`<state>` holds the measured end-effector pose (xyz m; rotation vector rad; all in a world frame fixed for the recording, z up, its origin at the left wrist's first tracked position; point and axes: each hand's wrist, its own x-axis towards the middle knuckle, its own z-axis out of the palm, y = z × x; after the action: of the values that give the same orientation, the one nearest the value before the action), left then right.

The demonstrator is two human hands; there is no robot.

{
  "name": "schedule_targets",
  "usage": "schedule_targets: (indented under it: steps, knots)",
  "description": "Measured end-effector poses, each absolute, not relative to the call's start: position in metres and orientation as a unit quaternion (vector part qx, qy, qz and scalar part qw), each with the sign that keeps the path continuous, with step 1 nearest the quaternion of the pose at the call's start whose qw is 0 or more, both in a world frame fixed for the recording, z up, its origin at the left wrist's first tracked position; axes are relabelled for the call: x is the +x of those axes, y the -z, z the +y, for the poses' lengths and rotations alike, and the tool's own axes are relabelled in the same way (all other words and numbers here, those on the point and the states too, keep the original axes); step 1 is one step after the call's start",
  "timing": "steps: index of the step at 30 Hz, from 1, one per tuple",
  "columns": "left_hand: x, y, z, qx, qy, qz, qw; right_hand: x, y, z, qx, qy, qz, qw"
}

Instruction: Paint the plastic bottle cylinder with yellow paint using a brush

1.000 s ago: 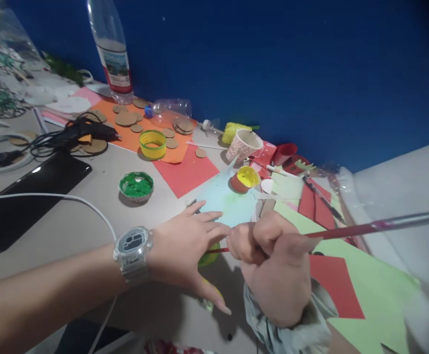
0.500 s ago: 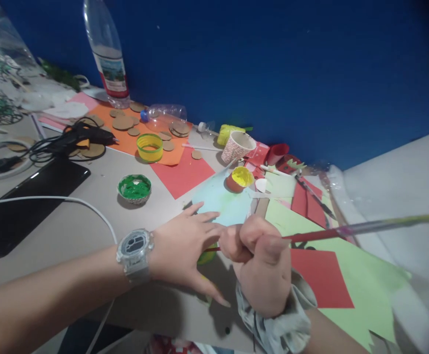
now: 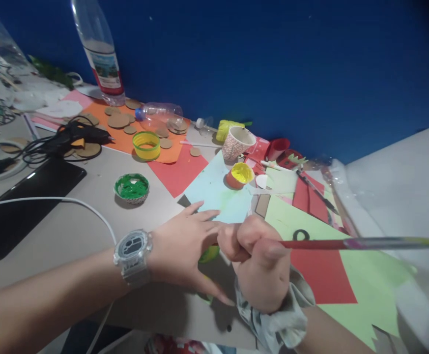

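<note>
My left hand (image 3: 185, 248), with a clear watch on its wrist, is spread low over the table, fingers apart. Beneath it a yellow-green round piece (image 3: 210, 254) shows in part; the rest is hidden by the hand. My right hand (image 3: 260, 260) is closed round a thin brush (image 3: 321, 244) with a red and silver handle pointing right. The brush's other end is hidden behind the fingers. Beyond the hands stand a small cup of yellow paint (image 3: 241, 175) and a bowl of green paint (image 3: 131, 188).
A black phone (image 3: 33, 201) and glue gun (image 3: 77, 137) lie at left. Behind are a tall bottle (image 3: 105, 73), a yellow ring (image 3: 147, 146), cardboard discs (image 3: 119, 121) and a patterned cup (image 3: 238, 142). Green paper (image 3: 372, 280) and red paper (image 3: 321, 278) lie at right.
The brush handle has swung from slanting upward at its right end to nearly level. Both hands stay close together in about the same place. The view has shifted slightly.
</note>
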<state>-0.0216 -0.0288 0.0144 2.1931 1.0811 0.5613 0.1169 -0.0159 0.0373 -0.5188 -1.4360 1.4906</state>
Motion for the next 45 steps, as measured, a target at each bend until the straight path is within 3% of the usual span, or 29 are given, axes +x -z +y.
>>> schedule_targets:
  steps: [26, 38, 45]
  knots:
    - [-0.021, -0.014, -0.029, 0.828, -0.196, 0.404, 0.337, 0.122, -0.039, -0.01, -0.226, -0.619, -0.595, 0.46]
    - [-0.023, -0.015, -0.027, 0.826, -0.198, 0.42, 0.32, 0.118, -0.048, -0.006, -0.238, -0.612, -0.554, 0.512]
    - [-0.023, -0.017, -0.028, 0.825, -0.195, 0.413, 0.334, 0.12, -0.043, -0.011, -0.235, -0.63, -0.565, 0.479]
